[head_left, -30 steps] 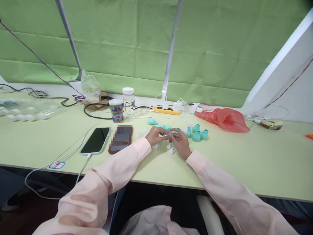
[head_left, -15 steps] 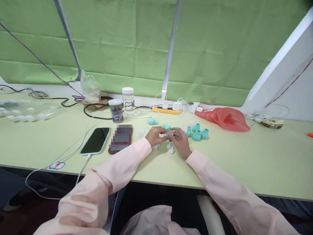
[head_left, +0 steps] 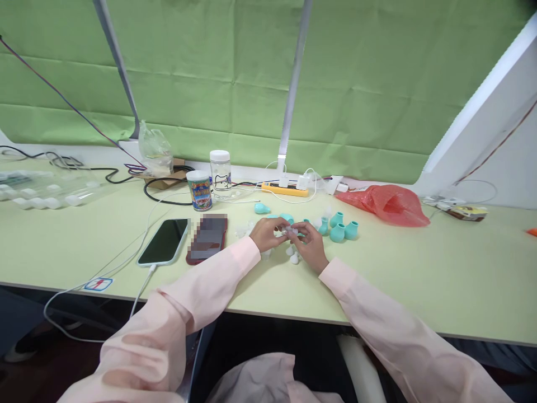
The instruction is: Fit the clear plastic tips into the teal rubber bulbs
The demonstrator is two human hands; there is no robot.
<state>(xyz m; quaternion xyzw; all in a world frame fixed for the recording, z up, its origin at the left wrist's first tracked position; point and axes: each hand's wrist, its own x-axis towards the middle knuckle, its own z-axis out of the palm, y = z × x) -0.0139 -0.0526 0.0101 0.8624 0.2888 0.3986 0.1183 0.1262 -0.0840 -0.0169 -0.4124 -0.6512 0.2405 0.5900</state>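
Note:
Near the middle of the table my left hand and my right hand meet, both closed on one small clear plastic piece. Its exact kind is too small to make out. Below my fingers lie small white rounded pieces. Left of my left hand is a group of clear plastic parts. Several teal bulb-shaped pieces with open necks stand to the right of my right hand. Behind my hands are more teal pieces, partly hidden, and one teal bulb lying on its side.
On the left lie a black-screened phone on a cable and a red-cased phone. Behind them stand a paper cup and a clear jar. A yellow power strip and a red plastic bag are farther back.
My fingers have shifted slightly around the clear piece, and more of it shows between them now. The things on the table have stayed in place.

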